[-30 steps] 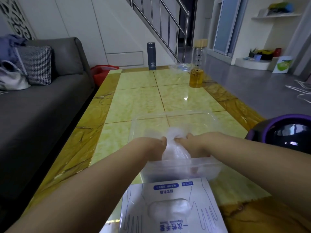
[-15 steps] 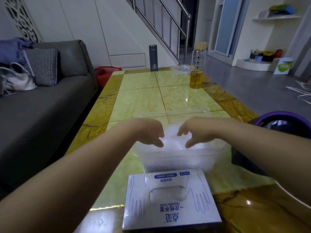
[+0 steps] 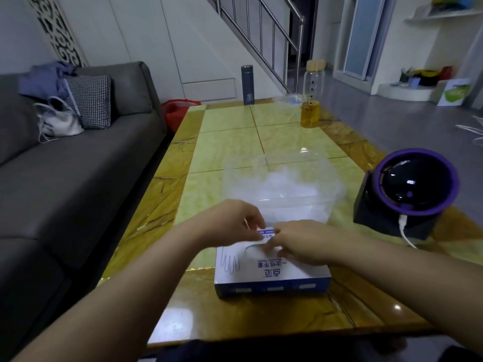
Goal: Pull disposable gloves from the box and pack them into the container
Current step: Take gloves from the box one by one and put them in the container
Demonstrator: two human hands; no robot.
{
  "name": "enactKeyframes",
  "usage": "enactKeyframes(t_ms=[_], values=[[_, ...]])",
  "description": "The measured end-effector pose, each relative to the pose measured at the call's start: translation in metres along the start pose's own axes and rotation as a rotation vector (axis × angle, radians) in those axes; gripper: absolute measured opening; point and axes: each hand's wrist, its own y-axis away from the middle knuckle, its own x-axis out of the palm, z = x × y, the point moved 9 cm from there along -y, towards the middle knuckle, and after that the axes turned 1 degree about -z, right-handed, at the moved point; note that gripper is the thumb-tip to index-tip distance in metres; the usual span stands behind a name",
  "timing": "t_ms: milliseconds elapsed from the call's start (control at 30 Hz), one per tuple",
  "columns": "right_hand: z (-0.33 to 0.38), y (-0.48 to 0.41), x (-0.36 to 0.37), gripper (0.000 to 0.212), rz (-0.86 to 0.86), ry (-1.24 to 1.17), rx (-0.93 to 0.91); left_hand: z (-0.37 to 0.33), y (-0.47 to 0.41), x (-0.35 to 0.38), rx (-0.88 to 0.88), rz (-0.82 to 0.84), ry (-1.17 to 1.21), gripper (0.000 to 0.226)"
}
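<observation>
A white and blue glove box (image 3: 271, 279) lies flat at the table's near edge. Just beyond it stands a clear plastic container (image 3: 330, 205) with crumpled translucent gloves (image 3: 283, 182) inside. My left hand (image 3: 230, 226) rests on the far left part of the box top, fingers loosely curled. My right hand (image 3: 300, 244) covers the middle of the box. Its fingertips dip into the opening and pinch a whitish glove (image 3: 252, 247) there. Most of the opening is hidden under my hands.
A black and purple round device (image 3: 407, 192) with a white cable stands right of the container. A bottle of yellow liquid (image 3: 311, 100), a grey flask (image 3: 247, 84) and another clear tub (image 3: 287, 99) sit at the table's far end. A grey sofa (image 3: 78, 165) runs along the left.
Both hands have left the container and come back toward me onto the glove box. The gloves they were pressing stay in the container. The view has tilted down.
</observation>
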Motion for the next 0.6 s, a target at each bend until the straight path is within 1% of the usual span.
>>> enactKeyframes(t_ms=[67,100,133,267,367,433,533,600], values=[[0.004,-0.003,0.000,0.027,-0.037,0.031,-0.026,0.013,0.003,0.030,-0.070,0.148,-0.152,0.056],[0.007,-0.005,-0.001,0.026,-0.047,0.046,-0.040,0.018,0.004,0.040,-0.094,0.187,-0.180,0.067],[0.010,-0.007,-0.002,0.024,-0.059,0.050,-0.049,0.021,0.005,0.046,-0.098,0.204,-0.179,0.072],[0.015,-0.013,-0.006,0.020,-0.122,-0.065,-0.009,0.022,0.005,0.052,-0.073,0.196,-0.153,0.076],[0.020,-0.011,-0.006,0.022,-0.135,0.019,-0.058,0.024,0.005,0.053,-0.070,0.178,-0.139,0.077],[0.022,-0.007,-0.007,0.019,-0.120,0.102,-0.067,0.027,0.004,0.054,-0.069,0.168,-0.134,0.077],[0.018,-0.002,-0.020,0.013,-0.151,0.113,-0.034,0.029,0.002,0.054,-0.070,0.158,-0.129,0.076],[0.016,-0.002,-0.024,0.013,-0.167,0.110,-0.042,0.029,0.003,0.053,-0.067,0.153,-0.117,0.076]])
